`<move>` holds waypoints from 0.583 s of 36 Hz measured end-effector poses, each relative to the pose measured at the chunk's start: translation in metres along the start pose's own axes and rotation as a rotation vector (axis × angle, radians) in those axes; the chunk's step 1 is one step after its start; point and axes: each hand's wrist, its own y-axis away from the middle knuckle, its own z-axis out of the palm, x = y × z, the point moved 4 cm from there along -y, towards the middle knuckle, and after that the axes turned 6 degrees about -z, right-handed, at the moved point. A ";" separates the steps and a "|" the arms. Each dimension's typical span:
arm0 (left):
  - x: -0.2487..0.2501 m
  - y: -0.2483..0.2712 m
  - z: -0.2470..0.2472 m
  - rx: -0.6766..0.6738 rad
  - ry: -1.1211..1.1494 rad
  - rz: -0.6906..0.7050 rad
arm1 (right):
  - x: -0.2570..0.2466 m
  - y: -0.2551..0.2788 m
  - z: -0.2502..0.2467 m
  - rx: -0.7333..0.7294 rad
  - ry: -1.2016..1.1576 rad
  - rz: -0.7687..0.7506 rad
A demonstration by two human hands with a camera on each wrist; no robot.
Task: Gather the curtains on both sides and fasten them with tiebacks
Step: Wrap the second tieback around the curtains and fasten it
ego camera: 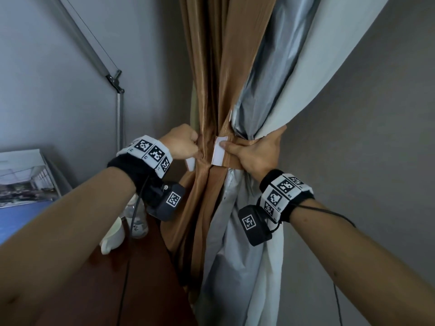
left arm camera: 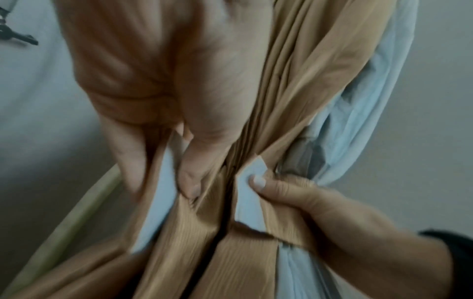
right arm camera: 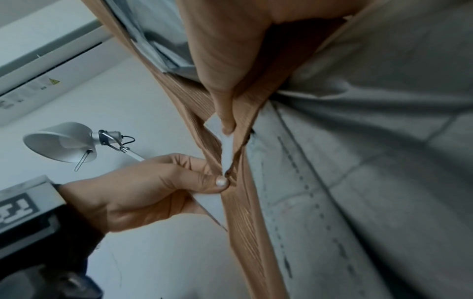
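Two hands on one brown curtain, head view: the left hand pinches one tieback end, and the right hand wraps the bundle with its thumb pressing the white fastening patch.

Left wrist view: the patches sit close between the hands, not yet joined, and the left thumb is dug into the folds.

Right wrist view: a desk lamp hangs beyond the left hand. My guess is that if either pinch slackens, the grey lining spills out and the bundle loosens.
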 end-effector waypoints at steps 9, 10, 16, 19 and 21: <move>0.009 0.006 0.014 0.290 -0.055 0.117 | -0.013 0.014 0.008 -0.130 0.030 0.010; 0.010 0.005 0.018 0.288 0.003 0.137 | -0.015 0.015 0.009 -0.177 0.048 0.008; 0.014 0.002 0.035 0.128 0.434 0.177 | -0.025 0.013 0.003 -0.247 0.128 0.059; 0.016 -0.003 0.043 0.091 0.370 0.185 | -0.024 0.010 0.001 -0.178 0.143 0.094; 0.020 -0.002 0.043 0.080 0.322 0.220 | -0.023 0.008 0.000 -0.150 0.136 0.117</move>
